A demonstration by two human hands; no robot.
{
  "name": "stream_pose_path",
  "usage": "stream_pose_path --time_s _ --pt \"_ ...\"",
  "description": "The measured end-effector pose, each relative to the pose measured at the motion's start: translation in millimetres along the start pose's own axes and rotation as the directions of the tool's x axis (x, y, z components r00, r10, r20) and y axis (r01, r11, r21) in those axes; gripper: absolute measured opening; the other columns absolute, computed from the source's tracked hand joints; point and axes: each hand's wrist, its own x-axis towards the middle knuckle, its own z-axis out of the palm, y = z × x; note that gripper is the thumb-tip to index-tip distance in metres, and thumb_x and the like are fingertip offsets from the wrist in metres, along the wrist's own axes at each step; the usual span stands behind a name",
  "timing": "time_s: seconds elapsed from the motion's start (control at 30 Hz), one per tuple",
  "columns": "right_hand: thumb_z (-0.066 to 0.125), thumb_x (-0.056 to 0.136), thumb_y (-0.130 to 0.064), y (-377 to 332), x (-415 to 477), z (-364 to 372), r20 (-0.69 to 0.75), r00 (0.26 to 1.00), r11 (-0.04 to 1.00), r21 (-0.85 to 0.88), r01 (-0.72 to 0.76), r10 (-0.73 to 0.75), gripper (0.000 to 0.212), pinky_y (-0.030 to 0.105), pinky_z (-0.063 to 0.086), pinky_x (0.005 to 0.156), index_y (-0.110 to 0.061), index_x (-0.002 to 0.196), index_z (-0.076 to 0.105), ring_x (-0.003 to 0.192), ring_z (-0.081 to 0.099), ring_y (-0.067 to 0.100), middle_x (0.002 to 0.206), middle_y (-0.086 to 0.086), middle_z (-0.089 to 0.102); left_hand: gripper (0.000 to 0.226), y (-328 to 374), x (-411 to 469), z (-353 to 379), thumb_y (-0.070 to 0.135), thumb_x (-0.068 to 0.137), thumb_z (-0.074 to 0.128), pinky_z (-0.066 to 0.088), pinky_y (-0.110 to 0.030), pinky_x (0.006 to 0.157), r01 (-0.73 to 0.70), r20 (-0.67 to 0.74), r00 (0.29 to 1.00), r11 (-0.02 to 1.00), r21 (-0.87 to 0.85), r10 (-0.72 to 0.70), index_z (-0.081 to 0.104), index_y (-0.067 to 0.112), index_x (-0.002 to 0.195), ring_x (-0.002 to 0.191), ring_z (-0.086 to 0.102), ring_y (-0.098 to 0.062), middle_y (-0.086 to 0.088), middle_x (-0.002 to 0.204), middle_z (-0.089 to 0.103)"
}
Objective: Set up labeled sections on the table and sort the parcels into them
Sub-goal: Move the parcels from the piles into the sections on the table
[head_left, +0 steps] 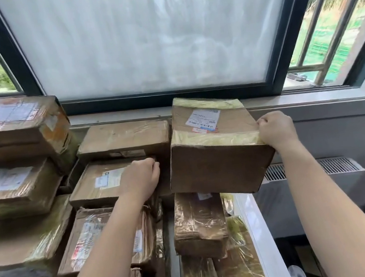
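Note:
A large taped cardboard parcel [214, 152] with a white shipping label stands tilted on top of the pile by the window sill. My right hand [276, 128] grips its right top edge, fingers curled over the yellowed tape. My left hand [141, 180] lies on a flatter labelled parcel [98, 184] just left of the big one, fingers curled at that parcel's far right edge. Several more brown parcels are stacked across the table, including a stack [14, 158] at the left and a wrapped one [199, 223] beneath the big parcel.
A window with frosted glass [138, 38] and a pale sill [312, 97] runs behind the pile. The table's white edge [259, 229] drops off at the right, with a radiator grille [311, 167] and dark floor items beyond.

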Motion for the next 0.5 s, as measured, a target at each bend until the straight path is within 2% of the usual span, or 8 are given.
stream_pose_path --time_s 0.1,0.17,0.23,0.33,0.4,0.5 --pt "0.048 0.096 -0.024 -4 -2 0 0.035 0.999 0.996 0.076 -0.038 0.035 0.036 0.037 0.045 0.072 0.004 0.091 0.07 0.091 0.06 0.037 0.089 0.02 0.067 0.03 -12 -7 17 0.031 0.097 0.043 0.039 -0.032 0.059 0.022 0.04 0.999 1.0 -0.013 -0.022 0.063 0.012 0.085 0.076 0.061 -0.029 -0.009 0.079 0.066" --pt "0.055 0.094 -0.033 -2 -4 2 0.088 0.994 0.98 0.182 -0.075 0.06 0.03 0.035 0.049 0.081 -0.01 0.099 0.073 0.096 0.06 0.026 0.097 0.008 0.068 0.028 -17 -10 22 0.03 0.097 0.044 0.041 -0.031 0.058 0.027 0.032 0.999 0.999 -0.019 -0.027 0.064 0.014 0.087 0.072 0.06 -0.025 -0.005 0.076 0.065" --pt "0.063 0.088 -0.04 1 -8 2 0.142 0.987 0.955 0.275 -0.116 0.079 0.035 0.039 0.048 0.098 -0.02 0.117 0.069 0.109 0.059 0.02 0.113 -0.001 0.067 0.026 -18 -11 25 0.03 0.096 0.045 0.039 -0.029 0.058 0.023 0.019 1.0 0.999 -0.023 -0.022 0.065 0.014 0.087 0.07 0.058 -0.022 -0.003 0.075 0.064" --pt "0.066 0.079 -0.043 9 -15 7 0.189 0.976 0.889 0.421 -0.183 0.112 0.047 0.046 0.049 0.1 -0.022 0.121 0.066 0.111 0.061 0.022 0.117 -0.003 0.067 0.023 -19 -13 27 0.027 0.096 0.047 0.035 -0.028 0.057 0.02 0.004 1.0 0.999 -0.036 -0.02 0.063 0.014 0.085 0.066 0.051 -0.016 0.001 0.072 0.059" --pt "0.065 0.081 -0.039 14 -21 15 0.132 0.986 0.872 0.466 -0.153 0.102 0.045 0.041 0.05 0.096 -0.021 0.123 0.066 0.11 0.061 0.021 0.117 -0.002 0.067 0.024 -21 -14 29 0.027 0.096 0.048 0.04 -0.029 0.056 0.018 0.002 1.0 0.999 -0.04 -0.018 0.062 0.014 0.082 0.064 0.053 -0.017 0.002 0.069 0.057" --pt "0.062 0.089 -0.024 16 -30 23 -0.131 0.987 0.903 0.428 -0.031 0.096 0.031 0.018 0.044 0.081 -0.016 0.118 0.069 0.102 0.06 0.016 0.11 0.001 0.068 0.023 -22 -15 31 0.026 0.095 0.049 0.037 -0.029 0.053 0.016 0.006 1.0 0.999 -0.037 -0.016 0.059 0.015 0.078 0.061 0.051 -0.018 0.003 0.065 0.053"
